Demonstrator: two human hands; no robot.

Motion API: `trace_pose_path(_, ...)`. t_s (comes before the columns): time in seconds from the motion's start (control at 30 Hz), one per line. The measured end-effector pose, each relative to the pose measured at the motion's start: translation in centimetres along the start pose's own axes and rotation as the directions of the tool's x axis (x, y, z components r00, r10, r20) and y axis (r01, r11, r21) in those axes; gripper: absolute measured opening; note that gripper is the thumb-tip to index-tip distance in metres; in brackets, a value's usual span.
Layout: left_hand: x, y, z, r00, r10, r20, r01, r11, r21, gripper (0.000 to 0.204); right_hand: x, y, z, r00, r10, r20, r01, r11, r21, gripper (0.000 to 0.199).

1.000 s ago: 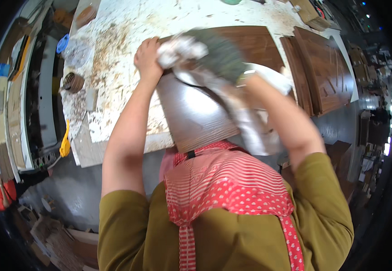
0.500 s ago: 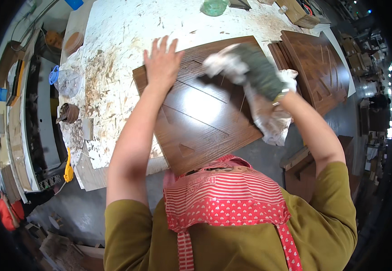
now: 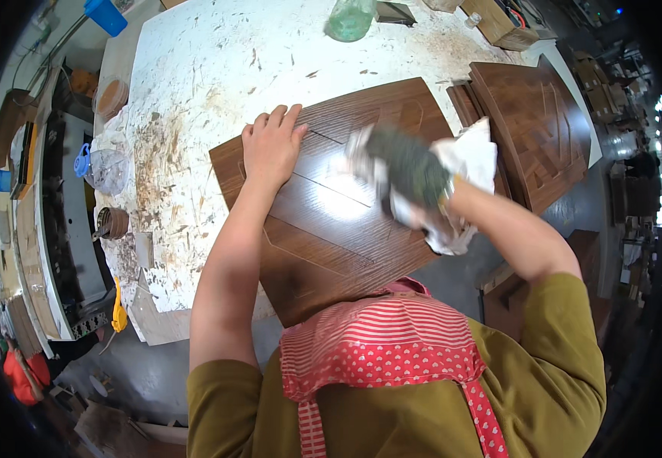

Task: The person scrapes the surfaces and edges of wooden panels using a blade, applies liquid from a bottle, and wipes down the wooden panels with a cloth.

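A dark brown wooden panel (image 3: pixel 300 278) with thin grooves lies tilted on the stained white tabletop, its near corner against my apron. My bare left hand (image 3: pixel 272 146) rests on the panel's far left part, fingers extended and lying on the wood. Over the right half moves my right hand (image 3: pixel 409 164), in a dark green glove and smeared by motion. It is closed on a crumpled white cloth (image 3: pixel 474 156). Part of the cloth sticks out past the fingertips, and the rest hangs by the wrist over the panel's right edge.
More brown grooved panels (image 3: pixel 526 114) are stacked at the right. A green translucent jar (image 3: pixel 350 21) and a cardboard box (image 3: pixel 499 29) stand at the back. Along the left edge are a blue cup (image 3: pixel 106 17), a plastic jug (image 3: pixel 108 169), a brown-stained can (image 3: pixel 114 223) and a yellow tool (image 3: pixel 119 307).
My right hand has swept the cloth toward me and left across the panel. The fingers of my left hand have drawn closer together. The whole view has shifted slightly.
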State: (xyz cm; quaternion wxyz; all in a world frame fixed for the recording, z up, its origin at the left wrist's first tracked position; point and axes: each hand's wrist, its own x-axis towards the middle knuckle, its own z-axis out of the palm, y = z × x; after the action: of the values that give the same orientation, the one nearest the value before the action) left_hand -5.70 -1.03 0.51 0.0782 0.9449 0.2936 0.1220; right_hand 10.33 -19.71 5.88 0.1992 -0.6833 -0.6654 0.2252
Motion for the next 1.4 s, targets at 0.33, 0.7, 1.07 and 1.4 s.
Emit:
trace_pose_path(0.33, 0.4, 1.2, 0.1, 0.999, 0.029, -0.019, -0.029, 1.0, 0.006, 0.041, -0.5, 3.3, -6.8, 0.503, 0.851, 0.151, -0.419, 0.088, 0.904, 0.021)
trace_pose_path(0.7, 0.1, 0.8, -0.3, 0.999, 0.037, 0.016, -0.037, 0.999, 0.022, 0.042, 1.9, 8.3, -9.8, 0.955, 0.244, 0.168, -0.289, 0.894, 0.343, 0.03)
trace_pose_path(1.07, 0.0, 1.3, -0.7, 1.0, 0.003, 0.009, -0.003, 1.0, -0.013, 0.042, -4.5, 8.0, -0.2, 0.917, 0.217, -0.335, -0.296, 0.932, -0.208, 0.054)
trace_pose_path(1.4, -0.9, -0.4, 0.0, 0.996, 0.042, -0.073, -0.038, 0.998, 0.055, 0.042, -19.9, -4.6, -6.5, 0.713, 0.652, 0.258, -0.701, 0.65, 0.293, 0.038)
